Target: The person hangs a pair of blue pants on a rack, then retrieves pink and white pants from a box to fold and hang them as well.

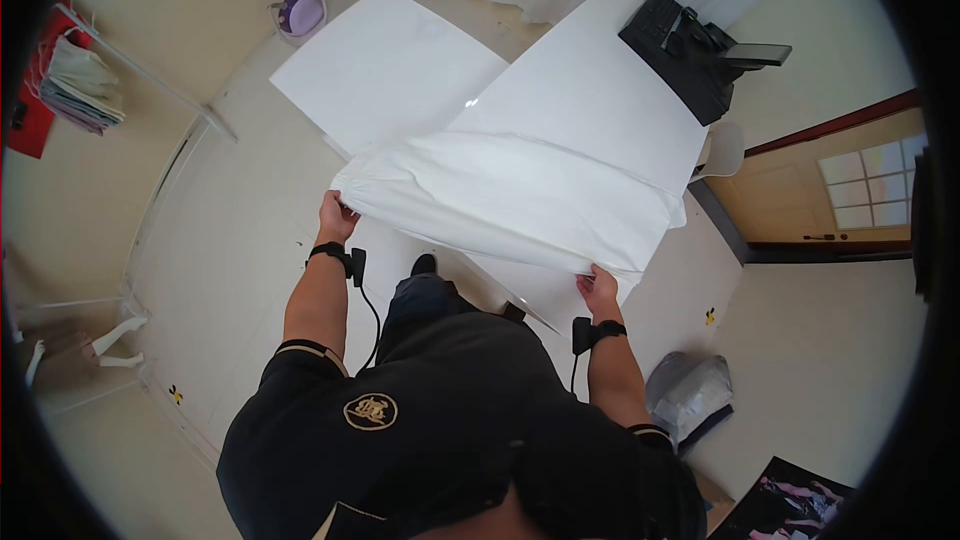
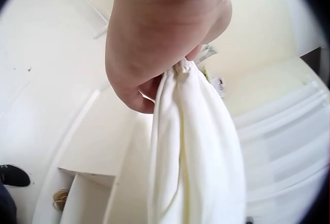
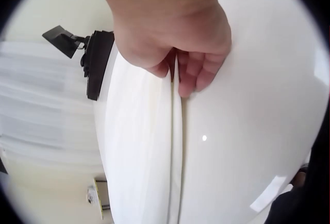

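Note:
A long white garment [image 1: 500, 185] lies spread across the white table [image 1: 580, 65], its gathered end at the left and its near edge drawn into a long line. At the gathered corner my left hand [image 1: 338, 217] pinches the cloth. The left wrist view shows the garment [image 2: 201, 141] hanging in folds from the fingers of my left hand [image 2: 160, 38], whose fingertips are partly hidden. Further right, my right hand [image 1: 600, 290] grips the near edge. In the right wrist view, thumb and fingers of my right hand [image 3: 180, 43] pinch layered cloth [image 3: 139, 141] close over the glossy tabletop.
A black keyboard [image 1: 655, 18] and a monitor [image 1: 755, 55] stand at the far right of the table. A second white tabletop [image 1: 390, 65] adjoins at the left. Clothes hang on a rack [image 1: 140, 65] by the wall. A plastic-wrapped bundle [image 1: 690, 395] lies on the floor.

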`<action>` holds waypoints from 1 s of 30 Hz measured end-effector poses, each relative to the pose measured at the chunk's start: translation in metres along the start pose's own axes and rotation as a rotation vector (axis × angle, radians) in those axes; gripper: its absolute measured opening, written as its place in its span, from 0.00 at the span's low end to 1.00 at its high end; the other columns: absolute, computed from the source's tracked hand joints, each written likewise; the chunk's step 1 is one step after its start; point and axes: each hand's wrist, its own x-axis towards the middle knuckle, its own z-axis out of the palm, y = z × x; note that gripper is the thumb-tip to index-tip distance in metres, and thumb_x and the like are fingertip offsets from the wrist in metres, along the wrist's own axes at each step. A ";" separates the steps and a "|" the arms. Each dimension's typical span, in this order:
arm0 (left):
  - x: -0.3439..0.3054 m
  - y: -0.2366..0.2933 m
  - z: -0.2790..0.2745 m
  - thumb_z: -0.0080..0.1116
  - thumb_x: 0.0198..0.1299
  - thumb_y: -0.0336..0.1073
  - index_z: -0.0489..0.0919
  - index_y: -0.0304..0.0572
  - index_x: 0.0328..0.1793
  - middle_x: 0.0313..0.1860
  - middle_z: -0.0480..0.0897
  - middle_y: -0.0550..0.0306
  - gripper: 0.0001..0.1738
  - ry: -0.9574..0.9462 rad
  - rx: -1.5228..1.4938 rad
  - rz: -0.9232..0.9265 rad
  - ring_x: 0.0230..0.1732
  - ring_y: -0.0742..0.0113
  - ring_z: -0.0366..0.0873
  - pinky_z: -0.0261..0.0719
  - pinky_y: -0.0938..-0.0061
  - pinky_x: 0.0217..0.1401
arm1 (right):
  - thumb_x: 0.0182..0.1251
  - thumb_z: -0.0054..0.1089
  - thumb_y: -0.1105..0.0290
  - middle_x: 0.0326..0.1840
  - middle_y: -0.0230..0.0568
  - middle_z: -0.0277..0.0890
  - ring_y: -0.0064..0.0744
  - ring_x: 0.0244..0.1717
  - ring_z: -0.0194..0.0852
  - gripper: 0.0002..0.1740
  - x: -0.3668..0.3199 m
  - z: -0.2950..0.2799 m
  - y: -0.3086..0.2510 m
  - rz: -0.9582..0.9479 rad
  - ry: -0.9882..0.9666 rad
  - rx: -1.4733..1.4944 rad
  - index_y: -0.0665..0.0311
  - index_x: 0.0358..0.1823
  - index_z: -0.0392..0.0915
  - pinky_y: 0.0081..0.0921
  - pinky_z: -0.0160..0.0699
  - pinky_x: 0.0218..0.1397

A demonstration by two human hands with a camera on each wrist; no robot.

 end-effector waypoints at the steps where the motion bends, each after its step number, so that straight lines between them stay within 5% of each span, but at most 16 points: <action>1: 0.002 -0.001 -0.001 0.42 0.55 0.40 0.71 0.43 0.49 0.45 0.77 0.57 0.18 0.008 0.006 -0.037 0.47 0.62 0.73 0.69 0.63 0.54 | 0.61 0.52 0.67 0.29 0.39 0.73 0.32 0.26 0.73 0.08 -0.006 0.000 0.001 0.018 0.032 -0.007 0.61 0.39 0.70 0.29 0.75 0.31; 9: 0.046 0.051 0.063 0.40 0.57 0.35 0.68 0.33 0.52 0.51 0.75 0.50 0.18 -0.237 -0.101 0.046 0.53 0.56 0.73 0.71 0.62 0.57 | 0.62 0.53 0.65 0.28 0.35 0.71 0.29 0.25 0.70 0.07 -0.018 0.012 0.023 0.092 0.072 -0.033 0.58 0.37 0.71 0.27 0.71 0.29; 13: 0.071 0.099 0.126 0.40 0.58 0.35 0.69 0.32 0.49 0.51 0.76 0.48 0.17 -0.333 -0.076 0.058 0.53 0.55 0.73 0.69 0.61 0.59 | 0.64 0.50 0.65 0.29 0.35 0.71 0.29 0.26 0.69 0.07 -0.015 0.033 0.028 0.141 -0.119 0.175 0.59 0.37 0.71 0.26 0.70 0.30; 17: 0.107 0.142 0.158 0.39 0.59 0.37 0.69 0.31 0.50 0.51 0.76 0.48 0.18 -0.390 -0.033 0.141 0.54 0.56 0.72 0.65 0.61 0.62 | 0.66 0.48 0.63 0.40 0.39 0.71 0.33 0.42 0.69 0.11 -0.022 0.077 0.032 0.161 -0.224 0.320 0.61 0.44 0.68 0.31 0.70 0.46; 19: 0.128 0.161 0.145 0.39 0.59 0.36 0.68 0.27 0.51 0.55 0.74 0.45 0.19 -0.335 -0.012 0.173 0.57 0.56 0.70 0.63 0.63 0.65 | 0.69 0.41 0.61 0.56 0.47 0.67 0.43 0.55 0.67 0.18 -0.074 0.105 0.014 0.163 -0.548 0.130 0.62 0.55 0.62 0.39 0.67 0.57; 20: 0.183 0.166 0.109 0.41 0.58 0.38 0.68 0.35 0.52 0.49 0.76 0.50 0.19 -0.322 0.033 0.230 0.53 0.55 0.71 0.64 0.61 0.63 | 0.69 0.41 0.61 0.56 0.47 0.67 0.43 0.55 0.67 0.18 -0.085 0.106 0.014 0.149 -0.512 0.164 0.62 0.55 0.62 0.39 0.67 0.57; 21: 0.160 0.168 0.105 0.45 0.56 0.42 0.69 0.45 0.50 0.37 0.74 0.55 0.17 0.139 0.312 0.340 0.43 0.56 0.71 0.65 0.55 0.55 | 0.69 0.41 0.61 0.57 0.48 0.67 0.43 0.55 0.67 0.19 -0.091 0.106 0.013 0.193 -0.566 0.008 0.62 0.57 0.61 0.39 0.68 0.56; 22: 0.179 0.166 0.074 0.47 0.54 0.44 0.69 0.49 0.44 0.30 0.67 0.59 0.14 0.298 0.515 0.378 0.36 0.60 0.67 0.64 0.51 0.46 | 0.69 0.41 0.60 0.57 0.49 0.66 0.44 0.55 0.68 0.20 -0.096 0.100 0.011 0.242 -0.619 -0.152 0.62 0.58 0.60 0.39 0.68 0.56; 24: 0.210 0.156 0.015 0.48 0.54 0.46 0.63 0.44 0.58 0.46 0.69 0.55 0.26 0.318 0.753 0.240 0.47 0.56 0.67 0.64 0.49 0.49 | 0.68 0.42 0.61 0.55 0.48 0.68 0.43 0.53 0.69 0.21 -0.094 0.079 0.019 0.203 -0.507 -0.179 0.62 0.58 0.60 0.39 0.69 0.54; 25: 0.155 0.142 0.032 0.50 0.55 0.44 0.53 0.40 0.70 0.49 0.73 0.49 0.37 0.320 0.936 0.298 0.44 0.60 0.69 0.69 0.65 0.47 | 0.67 0.44 0.61 0.53 0.47 0.70 0.42 0.50 0.71 0.22 -0.089 0.068 0.025 0.177 -0.422 -0.229 0.62 0.59 0.59 0.39 0.71 0.53; 27: 0.166 0.105 -0.004 0.53 0.54 0.40 0.58 0.38 0.66 0.42 0.73 0.52 0.34 0.240 0.975 0.317 0.35 0.65 0.69 0.70 0.71 0.34 | 0.67 0.44 0.62 0.50 0.45 0.71 0.41 0.48 0.72 0.21 -0.083 0.041 0.034 0.121 -0.315 -0.157 0.62 0.58 0.60 0.38 0.72 0.51; 30: 0.111 0.050 -0.006 0.53 0.53 0.35 0.63 0.38 0.62 0.35 0.73 0.56 0.29 0.132 0.980 0.141 0.32 0.70 0.69 0.69 0.74 0.30 | 0.66 0.45 0.65 0.41 0.41 0.74 0.38 0.43 0.74 0.15 -0.085 0.005 0.039 0.046 -0.117 0.014 0.62 0.52 0.64 0.35 0.74 0.47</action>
